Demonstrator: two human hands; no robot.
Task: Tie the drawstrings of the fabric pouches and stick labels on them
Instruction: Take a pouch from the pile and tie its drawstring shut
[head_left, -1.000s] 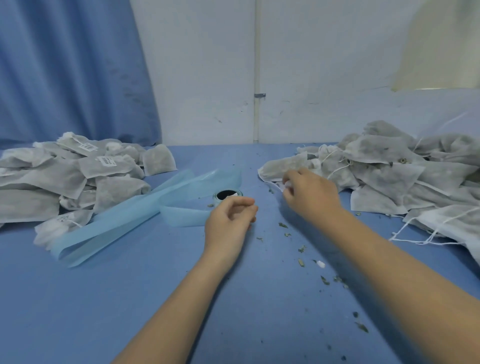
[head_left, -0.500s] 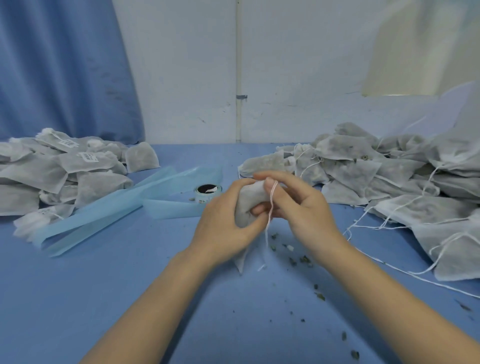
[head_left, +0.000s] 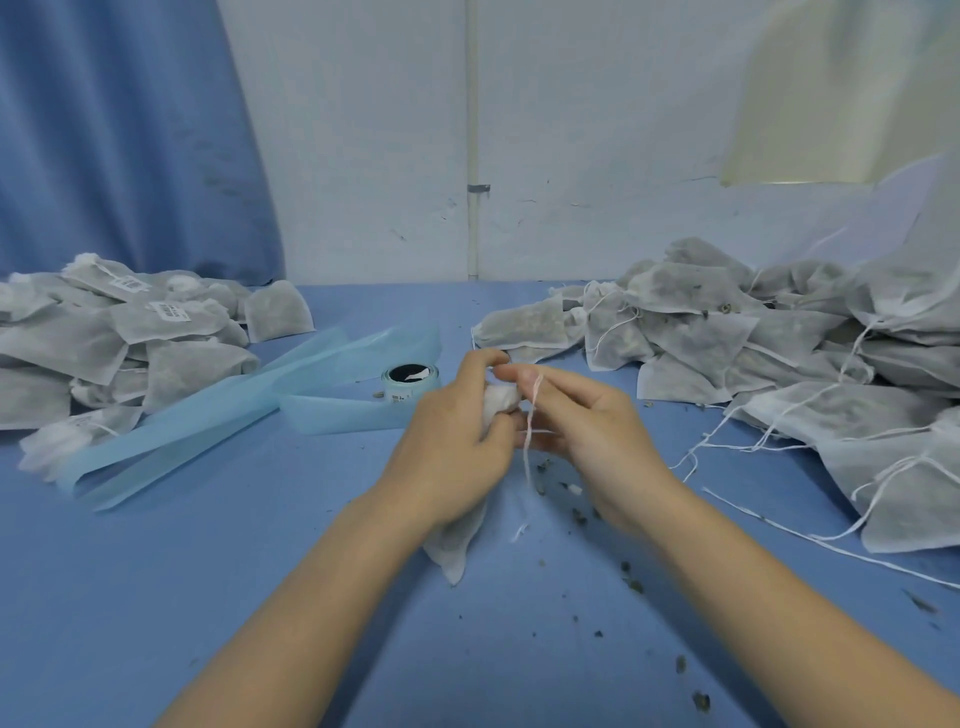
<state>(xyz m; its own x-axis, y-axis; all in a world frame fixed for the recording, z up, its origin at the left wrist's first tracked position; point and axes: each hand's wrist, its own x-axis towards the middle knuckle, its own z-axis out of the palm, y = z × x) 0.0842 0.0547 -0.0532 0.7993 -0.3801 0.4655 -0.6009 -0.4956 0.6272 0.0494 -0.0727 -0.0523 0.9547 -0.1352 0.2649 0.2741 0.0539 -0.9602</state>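
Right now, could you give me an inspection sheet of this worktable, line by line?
Surface: blue table, sprinkled with dark crumbs near the arms.
Job's things: pouch in hand, gathered at its neck, its drawstring hanging loose; label roll behind the hands; labelled pouches piled at left; unlabelled pouches with loose strings at right.
Clutter: light blue backing strip trailing from the roll.
Hands: left hand grips the pouch; right hand pinches the drawstring.
Cables: nothing seen.
Surroundings: white wall behind, blue curtain at left.
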